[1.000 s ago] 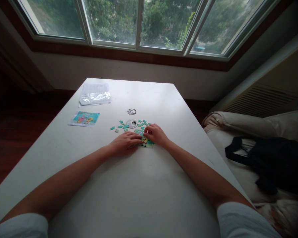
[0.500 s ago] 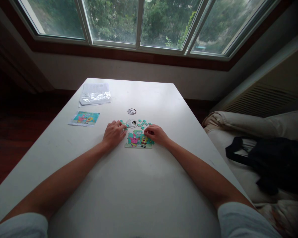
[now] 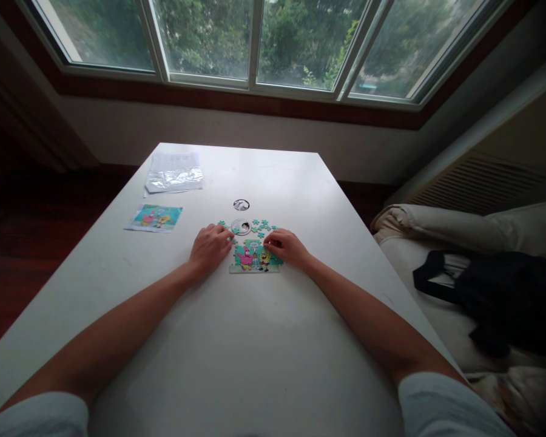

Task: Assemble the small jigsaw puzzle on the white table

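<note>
A partly joined jigsaw puzzle [image 3: 255,260] with pink and yellow cartoon figures on a green-blue ground lies flat on the white table [image 3: 255,340]. Left of its upper corner is my left hand [image 3: 210,247], fingers bent and closed on a small jigsaw piece at their tips; the palm side is hidden. My right hand [image 3: 286,246] rests at the puzzle's right edge, thumb and forefinger pinched together on a jigsaw piece mostly covered by the fingers. Several loose green jigsaw pieces [image 3: 261,226] lie just beyond the puzzle, some partly behind the left hand.
Beyond the puzzle, a round grey cover [image 3: 240,227] and a round hole [image 3: 241,205] are set in the tabletop. A printed picture [image 3: 155,218] lies at left, below a clear plastic packet [image 3: 175,173]. A pale sofa [image 3: 409,237] with dark cloth [image 3: 509,297] stands at right.
My left hand has moved off the puzzle to the loose pieces at its upper left, uncovering the picture. Since then the puzzle has shifted very slightly. My right hand has stayed at the right edge.
</note>
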The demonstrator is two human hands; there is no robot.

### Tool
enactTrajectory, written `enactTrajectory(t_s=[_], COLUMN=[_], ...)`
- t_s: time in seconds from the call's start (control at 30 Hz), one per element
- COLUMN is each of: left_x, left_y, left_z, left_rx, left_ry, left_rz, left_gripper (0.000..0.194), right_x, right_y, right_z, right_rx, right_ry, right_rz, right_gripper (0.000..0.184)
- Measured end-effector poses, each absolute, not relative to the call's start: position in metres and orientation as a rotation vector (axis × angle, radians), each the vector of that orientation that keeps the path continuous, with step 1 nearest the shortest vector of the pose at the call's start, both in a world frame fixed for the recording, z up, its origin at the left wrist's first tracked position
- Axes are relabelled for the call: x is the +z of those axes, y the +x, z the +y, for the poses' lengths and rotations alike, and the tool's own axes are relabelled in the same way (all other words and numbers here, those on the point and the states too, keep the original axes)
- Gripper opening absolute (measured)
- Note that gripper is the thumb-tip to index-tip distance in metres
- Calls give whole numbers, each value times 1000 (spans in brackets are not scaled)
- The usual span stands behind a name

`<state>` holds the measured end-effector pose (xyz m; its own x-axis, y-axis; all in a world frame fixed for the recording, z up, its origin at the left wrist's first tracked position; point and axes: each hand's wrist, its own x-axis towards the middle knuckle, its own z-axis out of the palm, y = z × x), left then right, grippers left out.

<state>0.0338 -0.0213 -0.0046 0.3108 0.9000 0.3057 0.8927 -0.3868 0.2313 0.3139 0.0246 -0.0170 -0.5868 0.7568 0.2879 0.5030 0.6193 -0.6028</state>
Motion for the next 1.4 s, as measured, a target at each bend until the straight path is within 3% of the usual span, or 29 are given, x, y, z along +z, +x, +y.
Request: enactTrajectory(t_s=[1.4], left_x=[4], left_y=[38], left_z=[-31], left_rx=[558], left_ry=[2492], left_rz=[1872], left_gripper=[19], right_x=[-21], right_y=[314], right_z=[26], right_rx=[602], right_ry=[-947], right_rz=[-2307], right_gripper=[9])
